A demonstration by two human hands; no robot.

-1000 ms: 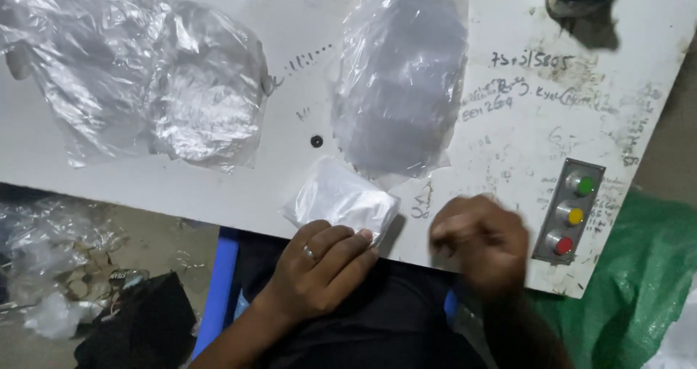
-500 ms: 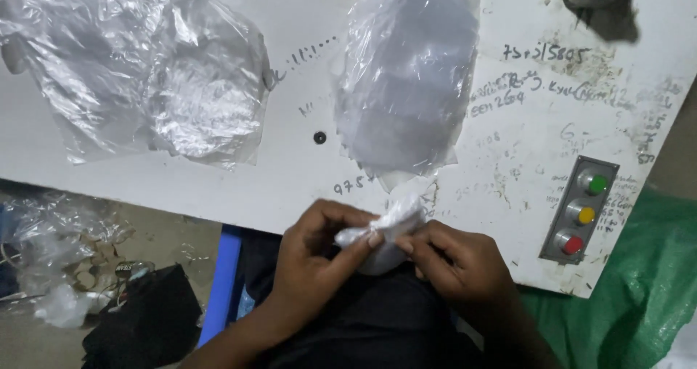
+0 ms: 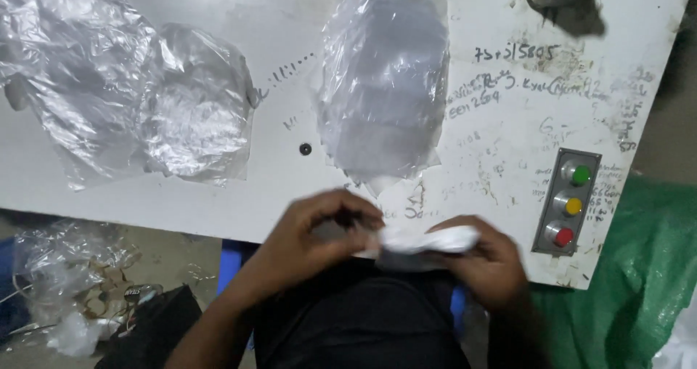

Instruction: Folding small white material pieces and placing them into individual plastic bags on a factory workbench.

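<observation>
Your left hand and right hand both have their fingers curled tight on a small white folded plastic packet, held between them at the near edge of the scribbled white table. Just beyond lies a clear plastic bag; right, a grey three-button panel.

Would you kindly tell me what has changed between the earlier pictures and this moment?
A second ago the small white packet lay on the white table edge with the left hand flat beside it and the right hand apart. Both hands have since taken hold of it and lifted it off the edge toward the body. The clear bags and the button panel stayed put.
</observation>
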